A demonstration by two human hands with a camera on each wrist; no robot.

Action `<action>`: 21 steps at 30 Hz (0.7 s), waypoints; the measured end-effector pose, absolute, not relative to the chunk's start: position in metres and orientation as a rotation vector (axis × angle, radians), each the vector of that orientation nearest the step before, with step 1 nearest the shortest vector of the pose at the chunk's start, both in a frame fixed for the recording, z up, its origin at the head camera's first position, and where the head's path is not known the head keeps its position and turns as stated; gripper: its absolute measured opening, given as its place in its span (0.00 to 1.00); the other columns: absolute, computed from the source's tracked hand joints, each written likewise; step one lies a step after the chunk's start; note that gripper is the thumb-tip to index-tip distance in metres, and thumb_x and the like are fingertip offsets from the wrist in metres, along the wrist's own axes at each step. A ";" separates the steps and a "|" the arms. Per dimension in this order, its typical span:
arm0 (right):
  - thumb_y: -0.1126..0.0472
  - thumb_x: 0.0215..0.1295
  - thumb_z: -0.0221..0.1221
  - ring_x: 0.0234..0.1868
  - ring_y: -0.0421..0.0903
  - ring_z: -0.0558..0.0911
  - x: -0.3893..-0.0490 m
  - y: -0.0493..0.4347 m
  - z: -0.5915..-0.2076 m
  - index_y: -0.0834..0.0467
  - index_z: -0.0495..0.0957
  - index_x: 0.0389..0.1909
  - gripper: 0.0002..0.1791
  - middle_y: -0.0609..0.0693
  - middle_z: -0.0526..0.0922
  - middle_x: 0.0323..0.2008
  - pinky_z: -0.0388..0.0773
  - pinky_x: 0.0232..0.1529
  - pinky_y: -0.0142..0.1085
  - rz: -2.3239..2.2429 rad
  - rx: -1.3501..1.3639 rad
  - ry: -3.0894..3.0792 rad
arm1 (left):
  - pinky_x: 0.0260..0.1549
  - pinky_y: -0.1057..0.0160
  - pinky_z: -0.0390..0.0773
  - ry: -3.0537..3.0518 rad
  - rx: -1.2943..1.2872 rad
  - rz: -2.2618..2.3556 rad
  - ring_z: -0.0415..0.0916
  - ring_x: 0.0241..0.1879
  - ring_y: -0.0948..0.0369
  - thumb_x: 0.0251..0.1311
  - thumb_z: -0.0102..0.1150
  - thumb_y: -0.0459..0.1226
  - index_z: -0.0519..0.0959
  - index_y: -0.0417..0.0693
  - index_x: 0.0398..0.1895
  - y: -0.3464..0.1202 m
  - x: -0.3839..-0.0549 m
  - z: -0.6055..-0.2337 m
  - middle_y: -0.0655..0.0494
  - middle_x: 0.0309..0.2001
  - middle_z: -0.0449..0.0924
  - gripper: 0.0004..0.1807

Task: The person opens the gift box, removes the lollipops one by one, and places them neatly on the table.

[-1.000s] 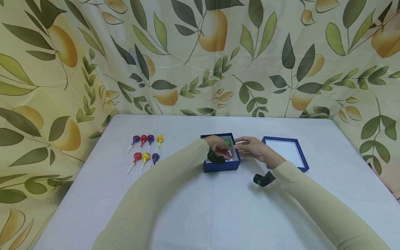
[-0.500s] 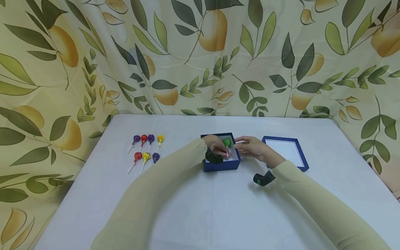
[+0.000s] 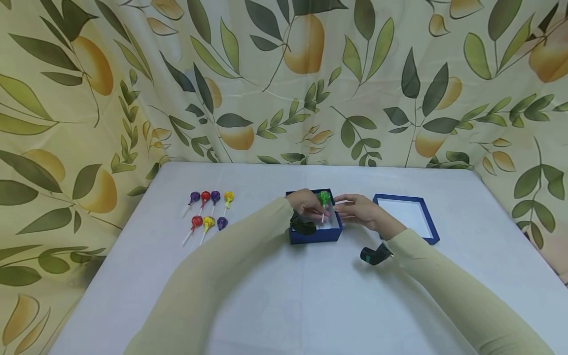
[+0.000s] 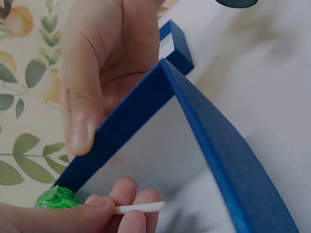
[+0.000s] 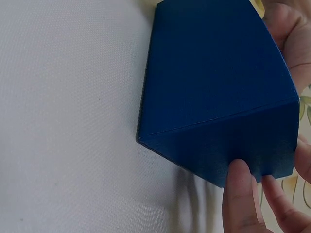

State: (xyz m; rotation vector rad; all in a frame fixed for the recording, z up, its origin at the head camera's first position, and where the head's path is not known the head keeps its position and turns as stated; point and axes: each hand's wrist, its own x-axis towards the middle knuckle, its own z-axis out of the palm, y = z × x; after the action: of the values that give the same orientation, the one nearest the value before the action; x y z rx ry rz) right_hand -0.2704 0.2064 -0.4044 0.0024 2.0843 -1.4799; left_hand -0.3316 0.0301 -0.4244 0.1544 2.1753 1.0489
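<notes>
My left hand [image 3: 306, 203] reaches into a blue box [image 3: 313, 237] with a pale interior. Thumb and fingers pinch the white stick of a green-wrapped lollipop [image 3: 324, 197]; in the left wrist view the green candy head [image 4: 57, 198] lies on one side of the fingers and the stick's end [image 4: 155, 207] pokes out on the other. At the box's right side is my right hand [image 3: 361, 211], its fingers extended against the outer wall. The right wrist view shows a fingertip [image 5: 239, 170] touching that blue wall. The box floor is mostly hidden by my left hand.
Two rows of lollipops, red, purple and yellow, lie on the white table [image 3: 284, 296] at the left; one is a red lollipop [image 3: 196, 222]. The box's blue-edged lid [image 3: 406, 212] lies inside-up behind my right wrist. A patterned curtain [image 3: 284, 98] hangs behind the table.
The green lollipop has risen a little inside the box with my left hand, and more of its head and stick now shows. My right hand has stayed against the box.
</notes>
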 end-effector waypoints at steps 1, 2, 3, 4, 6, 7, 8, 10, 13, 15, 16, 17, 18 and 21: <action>0.60 0.69 0.52 0.52 0.47 0.76 -0.270 0.206 -0.404 0.67 0.52 0.69 0.32 0.68 0.61 0.64 0.71 0.61 0.44 -1.479 -0.001 2.085 | 0.26 0.72 0.74 2.228 0.200 1.017 0.70 0.24 0.66 0.50 0.69 0.38 0.84 0.40 0.26 0.030 -0.333 -0.425 0.54 0.28 0.81 0.08; 0.60 0.69 0.52 0.51 0.47 0.76 -0.270 0.206 -0.404 0.67 0.52 0.69 0.32 0.68 0.61 0.64 0.71 0.61 0.44 -1.478 0.002 2.086 | 0.27 0.71 0.75 2.242 0.213 1.035 0.71 0.24 0.65 0.49 0.69 0.37 0.83 0.40 0.25 0.029 -0.333 -0.426 0.54 0.27 0.81 0.08; 0.60 0.69 0.52 0.51 0.47 0.77 -0.270 0.206 -0.404 0.66 0.52 0.69 0.32 0.67 0.61 0.64 0.71 0.62 0.44 -1.477 0.008 2.086 | 0.29 0.70 0.77 2.242 0.210 1.072 0.73 0.24 0.65 0.49 0.69 0.36 0.83 0.40 0.26 0.029 -0.331 -0.425 0.54 0.27 0.82 0.07; 0.60 0.69 0.52 0.50 0.46 0.77 -0.270 0.206 -0.404 0.66 0.52 0.69 0.32 0.67 0.62 0.64 0.71 0.62 0.44 -1.473 0.014 2.088 | 0.29 0.70 0.78 2.226 0.198 1.125 0.74 0.24 0.65 0.49 0.69 0.35 0.83 0.39 0.28 0.028 -0.328 -0.422 0.53 0.28 0.82 0.07; 0.60 0.69 0.52 0.49 0.45 0.77 -0.270 0.206 -0.403 0.66 0.52 0.69 0.32 0.67 0.62 0.64 0.71 0.61 0.44 -1.463 0.024 2.095 | 0.29 0.69 0.80 2.209 0.174 1.228 0.76 0.23 0.65 0.51 0.66 0.30 0.82 0.35 0.37 0.026 -0.319 -0.413 0.50 0.29 0.83 0.09; 0.60 0.69 0.51 0.49 0.44 0.77 -0.269 0.206 -0.403 0.66 0.52 0.69 0.32 0.67 0.62 0.65 0.71 0.62 0.45 -1.459 0.032 2.097 | 0.28 0.70 0.80 2.207 0.161 1.280 0.76 0.21 0.65 0.51 0.65 0.28 0.82 0.35 0.40 0.025 -0.315 -0.409 0.50 0.28 0.83 0.11; 0.60 0.70 0.51 0.49 0.44 0.77 -0.270 0.206 -0.403 0.66 0.53 0.69 0.32 0.67 0.61 0.65 0.71 0.62 0.44 -1.456 0.041 2.098 | 0.25 0.71 0.79 2.212 0.174 1.320 0.76 0.19 0.65 0.51 0.65 0.28 0.81 0.35 0.42 0.023 -0.312 -0.406 0.50 0.27 0.82 0.13; 0.60 0.70 0.51 0.50 0.45 0.77 -0.269 0.206 -0.403 0.66 0.52 0.69 0.32 0.68 0.60 0.66 0.71 0.62 0.45 -1.450 0.047 2.100 | 0.22 0.73 0.77 2.277 0.236 1.326 0.75 0.18 0.67 0.53 0.64 0.29 0.80 0.36 0.46 0.020 -0.307 -0.400 0.50 0.26 0.83 0.15; 0.60 0.70 0.51 0.51 0.46 0.76 -0.270 0.205 -0.403 0.65 0.52 0.70 0.31 0.68 0.59 0.66 0.70 0.63 0.44 -1.448 0.058 2.100 | 0.26 0.70 0.79 2.351 0.373 1.310 0.77 0.20 0.67 0.56 0.62 0.30 0.78 0.37 0.47 0.015 -0.305 -0.394 0.47 0.31 0.86 0.15; 0.60 0.70 0.51 0.51 0.46 0.76 -0.270 0.205 -0.403 0.65 0.52 0.70 0.32 0.67 0.59 0.66 0.71 0.62 0.44 -1.447 0.053 2.101 | 0.30 0.67 0.82 2.345 0.453 1.321 0.80 0.24 0.65 0.58 0.59 0.30 0.76 0.36 0.48 0.012 -0.307 -0.393 0.44 0.35 0.86 0.14; 0.60 0.70 0.51 0.51 0.47 0.76 -0.270 0.205 -0.403 0.65 0.52 0.70 0.32 0.67 0.60 0.66 0.71 0.62 0.43 -1.448 0.052 2.099 | 0.32 0.65 0.83 2.340 0.485 1.320 0.81 0.26 0.63 0.59 0.58 0.29 0.76 0.36 0.49 0.011 -0.308 -0.393 0.44 0.37 0.86 0.14; 0.59 0.70 0.51 0.52 0.47 0.76 -0.270 0.206 -0.403 0.65 0.52 0.70 0.32 0.67 0.60 0.66 0.72 0.61 0.43 -1.449 0.049 2.099 | 0.33 0.64 0.83 2.334 0.517 1.323 0.82 0.28 0.62 0.59 0.59 0.29 0.75 0.36 0.49 0.010 -0.308 -0.392 0.43 0.37 0.86 0.14; 0.59 0.70 0.51 0.53 0.48 0.76 -0.270 0.205 -0.403 0.65 0.52 0.70 0.32 0.67 0.60 0.65 0.72 0.61 0.43 -1.450 0.048 2.097 | 0.34 0.64 0.83 2.339 0.540 1.314 0.82 0.29 0.62 0.59 0.59 0.29 0.75 0.36 0.49 0.008 -0.310 -0.391 0.43 0.38 0.86 0.15; 0.59 0.70 0.51 0.55 0.50 0.75 -0.271 0.205 -0.403 0.65 0.52 0.70 0.33 0.67 0.60 0.66 0.71 0.62 0.44 -1.456 0.046 2.093 | 0.33 0.65 0.83 2.353 0.580 1.300 0.83 0.31 0.60 0.59 0.59 0.30 0.75 0.37 0.49 0.004 -0.311 -0.388 0.44 0.38 0.86 0.14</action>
State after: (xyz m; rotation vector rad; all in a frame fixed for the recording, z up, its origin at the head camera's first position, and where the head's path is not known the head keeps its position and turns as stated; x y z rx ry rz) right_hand -0.2708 0.2054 -0.4027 0.0458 2.0933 -1.4559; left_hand -0.3108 0.0044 -0.3881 0.5802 2.3527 1.2996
